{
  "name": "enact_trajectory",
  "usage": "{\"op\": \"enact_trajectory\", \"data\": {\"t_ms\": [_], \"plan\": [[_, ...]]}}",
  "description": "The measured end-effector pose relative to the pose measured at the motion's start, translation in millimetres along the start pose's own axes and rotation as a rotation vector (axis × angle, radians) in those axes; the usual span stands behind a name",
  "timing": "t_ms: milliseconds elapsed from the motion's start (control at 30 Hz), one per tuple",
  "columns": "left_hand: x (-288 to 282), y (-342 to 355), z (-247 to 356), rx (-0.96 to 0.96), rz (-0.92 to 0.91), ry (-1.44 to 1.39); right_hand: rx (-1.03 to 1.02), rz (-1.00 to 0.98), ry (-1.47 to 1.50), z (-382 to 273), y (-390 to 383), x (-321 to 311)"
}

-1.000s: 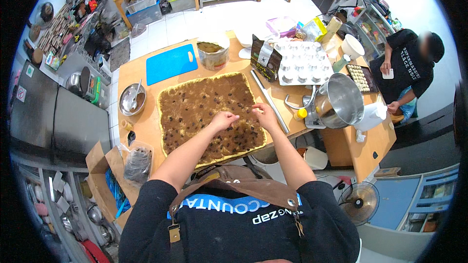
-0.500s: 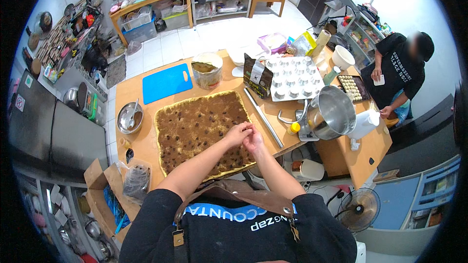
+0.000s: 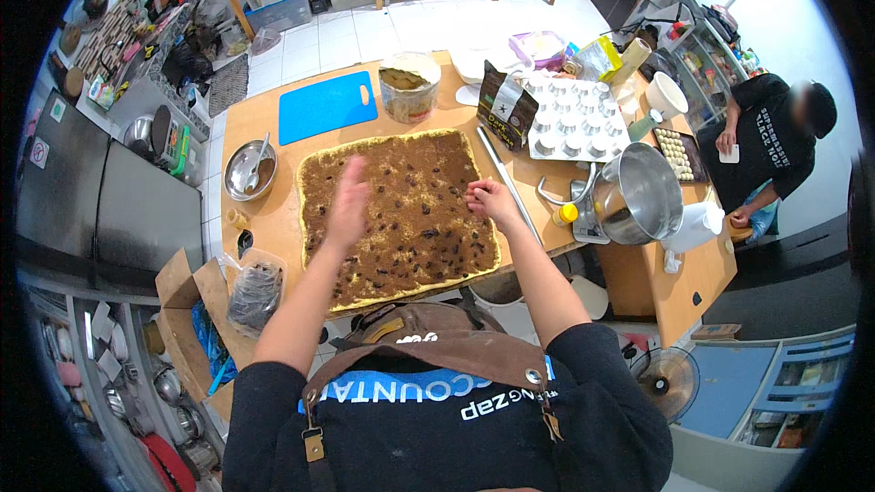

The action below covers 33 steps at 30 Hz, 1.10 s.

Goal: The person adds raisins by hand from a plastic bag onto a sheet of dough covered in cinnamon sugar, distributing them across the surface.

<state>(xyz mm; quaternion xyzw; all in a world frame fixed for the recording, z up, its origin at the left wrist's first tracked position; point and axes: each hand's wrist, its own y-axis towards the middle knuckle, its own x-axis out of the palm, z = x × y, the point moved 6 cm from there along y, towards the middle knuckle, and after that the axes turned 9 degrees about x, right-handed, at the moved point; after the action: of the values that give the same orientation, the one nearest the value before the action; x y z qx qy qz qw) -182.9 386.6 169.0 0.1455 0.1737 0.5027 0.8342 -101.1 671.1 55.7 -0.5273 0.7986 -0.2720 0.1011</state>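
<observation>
Lettering [image 3: 480, 411] on shirts [image 3: 437, 451], seemingly pouch [image 3: 508, 107] too

1. Dough [image 3: 410, 219]: matt, rough brown topping with wrinkled dark bits.
2. Table [image 3: 260, 114] under the dough: smooth, wood-like, faintly glossy.
3. Board [image 3: 328, 109] beyond the dough: smooth plastic.
4. Bowl [image 3: 235, 164] left of the dough: shiny metal.
5. Rod [image 3: 509, 184] just right of the dough: smooth metal.
6. Mixing bowl [image 3: 649, 191] farther right of the dough: polished, reflective metal.
7. Box [image 3: 176, 284] near-left of the dough: matt cardboard.

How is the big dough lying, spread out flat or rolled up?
Spread out flat: the dough lies as one wide sheet on the table, its brown, dotted top showing inside yellow edges.
</observation>
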Motion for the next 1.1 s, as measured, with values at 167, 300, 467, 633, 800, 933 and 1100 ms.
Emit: {"op": "enact_trajectory", "data": {"t_ms": [167, 300, 467, 633, 800, 933, 1100], "plan": [[-164, -98, -45, -0.206, 0.308, 0.403, -0.185, 0.033, -0.615, 6, 21, -13], [-228, -172, -47, -0.429, 0.191, 0.633, -0.241, 0.097, -0.877, -10, 29, -14], [-228, -193, -53, -0.575, -0.339, 1.047, -0.118, 0.261, -0.978, -33, 57, -20], [-245, -194, -70, -0.633, -0.318, 1.154, -0.298, 0.428, -1.133, -75, 77, -1], [-246, -186, -83, -0.721, -0.56, 1.292, -0.352, 0.531, -1.065, -112, 79, 24], [-234, -169, -78, -0.665, -0.704, 1.405, -0.464, 0.54, -1.015, -139, 82, 32], [-241, -172, -91, -0.716, -0.725, 1.306, -0.476, 0.664, -1.026, -156, 79, 45]]}}
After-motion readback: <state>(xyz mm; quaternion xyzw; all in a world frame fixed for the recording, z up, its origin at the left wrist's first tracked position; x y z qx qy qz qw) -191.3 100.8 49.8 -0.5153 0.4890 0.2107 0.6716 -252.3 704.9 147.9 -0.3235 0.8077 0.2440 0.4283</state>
